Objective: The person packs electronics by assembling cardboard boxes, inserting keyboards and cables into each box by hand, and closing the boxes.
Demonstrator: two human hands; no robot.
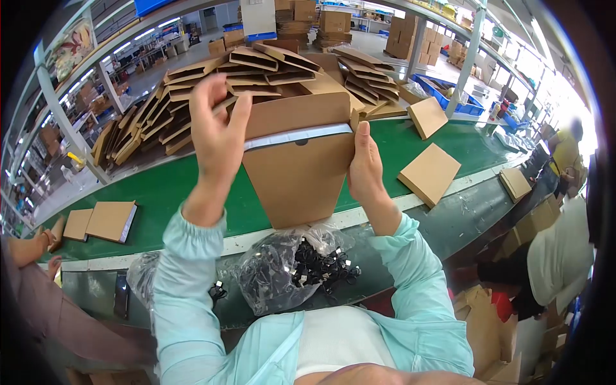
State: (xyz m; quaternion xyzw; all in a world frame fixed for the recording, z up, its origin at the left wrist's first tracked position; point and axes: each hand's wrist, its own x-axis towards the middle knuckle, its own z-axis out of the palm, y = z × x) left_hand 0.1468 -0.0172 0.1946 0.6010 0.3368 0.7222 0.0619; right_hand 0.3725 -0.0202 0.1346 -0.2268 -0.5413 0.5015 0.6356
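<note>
A brown cardboard box [296, 176] stands tilted up in front of me with its lid flap raised. Something pale and silvery [298, 136] shows along its opening. My right hand [367, 167] grips the box's right side, thumb up along the edge. At the upper left corner, my left hand [219, 131] is raised with thumb and fingers apart; whether it touches the flap I cannot tell. Just below the box lies a clear plastic bag [266, 273] with black cables [321, 266] bundled in it. A single black cable [218, 292] rests to its left.
Folded cartons [256, 61] are heaped behind the green conveyor belt [173, 215]. Closed boxes lie on the right [431, 173] and left [112, 220]. A blue crate [471, 106] stands at the back right. Another person's arm [29, 247] reaches in from the left; other people are at the right.
</note>
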